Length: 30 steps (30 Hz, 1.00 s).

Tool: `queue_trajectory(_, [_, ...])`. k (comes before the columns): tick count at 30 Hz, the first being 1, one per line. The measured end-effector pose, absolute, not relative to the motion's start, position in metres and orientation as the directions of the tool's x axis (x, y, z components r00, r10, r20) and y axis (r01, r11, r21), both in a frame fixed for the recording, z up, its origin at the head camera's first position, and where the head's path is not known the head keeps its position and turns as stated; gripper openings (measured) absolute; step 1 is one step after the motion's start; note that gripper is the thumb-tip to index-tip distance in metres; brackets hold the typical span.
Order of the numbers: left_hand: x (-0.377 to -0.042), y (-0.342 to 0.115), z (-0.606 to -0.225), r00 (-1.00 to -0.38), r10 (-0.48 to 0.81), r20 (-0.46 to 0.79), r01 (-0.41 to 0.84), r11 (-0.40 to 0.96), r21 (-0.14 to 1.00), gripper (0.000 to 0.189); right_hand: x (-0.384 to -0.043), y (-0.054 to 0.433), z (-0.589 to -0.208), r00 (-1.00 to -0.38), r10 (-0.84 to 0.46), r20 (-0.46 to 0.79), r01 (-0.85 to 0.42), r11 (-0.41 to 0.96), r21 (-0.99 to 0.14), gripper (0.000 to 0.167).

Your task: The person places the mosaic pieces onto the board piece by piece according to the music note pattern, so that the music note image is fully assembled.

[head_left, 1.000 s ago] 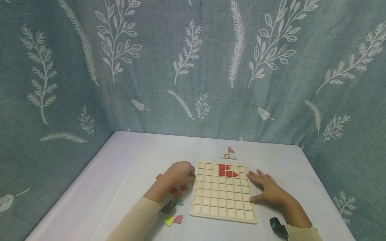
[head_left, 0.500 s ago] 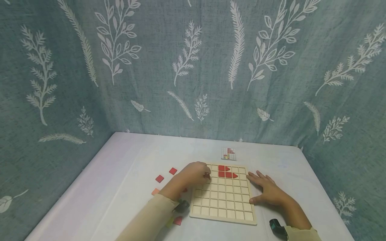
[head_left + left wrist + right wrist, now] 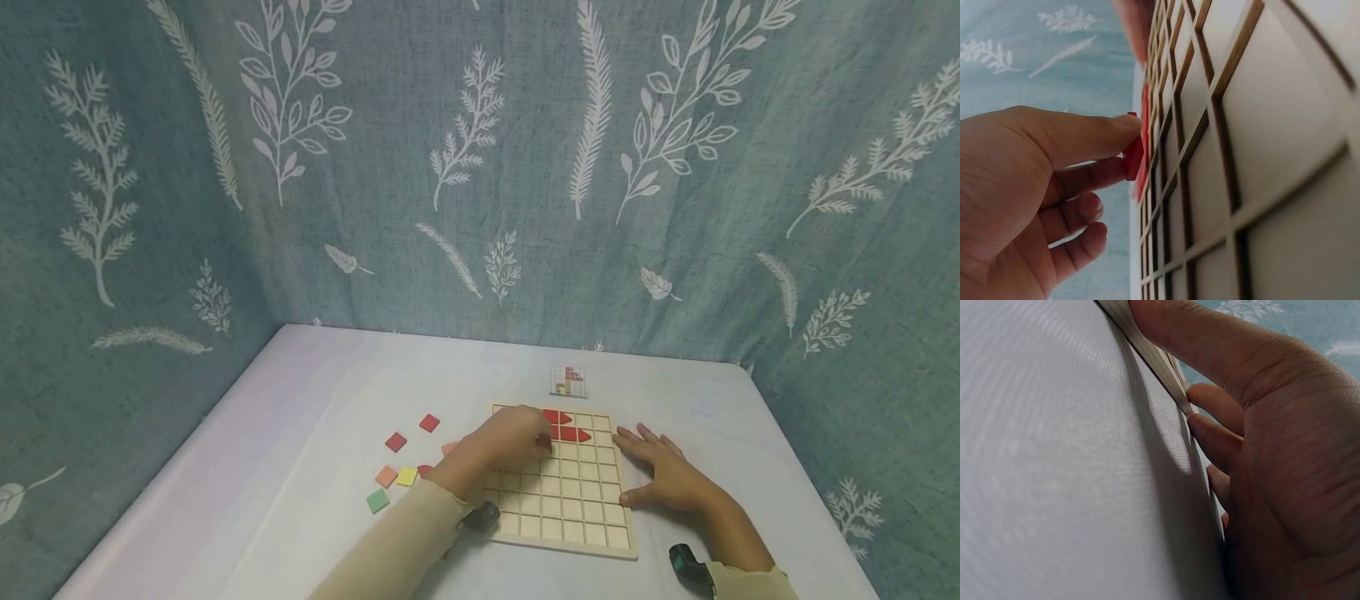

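My left hand is over the upper part of a wooden grid board, pinching a red tile between thumb and index finger. In the left wrist view the tile stands edge-on right at the board's surface, while the other fingers curl loosely. Just right of those fingertips, two rows of red pieces lie in the grid, each row ending in a point at the right. My right hand rests at the board's right edge with its fingers spread, the thumb and fingertips touching the side.
A small pattern card lies behind the board. Left of it are loose tiles: red, orange, yellow and green. My left forearm hides part of this area. A leaf-patterned curtain surrounds the white table.
My left hand has carried the red tile from beside the board's left edge rightward over the grid, to the red rows. My right hand has stayed at the board's edge.
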<state>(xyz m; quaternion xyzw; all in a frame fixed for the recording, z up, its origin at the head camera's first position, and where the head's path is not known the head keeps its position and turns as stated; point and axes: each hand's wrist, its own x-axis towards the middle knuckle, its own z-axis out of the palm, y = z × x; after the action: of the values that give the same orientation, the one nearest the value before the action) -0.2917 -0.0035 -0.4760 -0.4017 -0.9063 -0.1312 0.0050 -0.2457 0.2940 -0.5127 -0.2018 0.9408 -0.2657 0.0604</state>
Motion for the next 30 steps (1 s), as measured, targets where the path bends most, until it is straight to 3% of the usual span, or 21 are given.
queue_trajectory(19, [-0.293, 0.014, -0.479, -0.67, 0.739, 0.064, 0.738, 0.655, 0.16, 0.005, -0.247, 0.294, -0.514, -0.912, -0.41, -0.01, -0.347, 0.785, -0.514, 0.109])
queue_trajectory(30, [-0.293, 0.009, -0.479, -0.687, 0.725, 0.05, 0.719, 0.668, 0.194, 0.005, -0.246, 0.293, -0.514, -0.915, -0.404, -0.013, -0.339, 0.784, -0.519, 0.109])
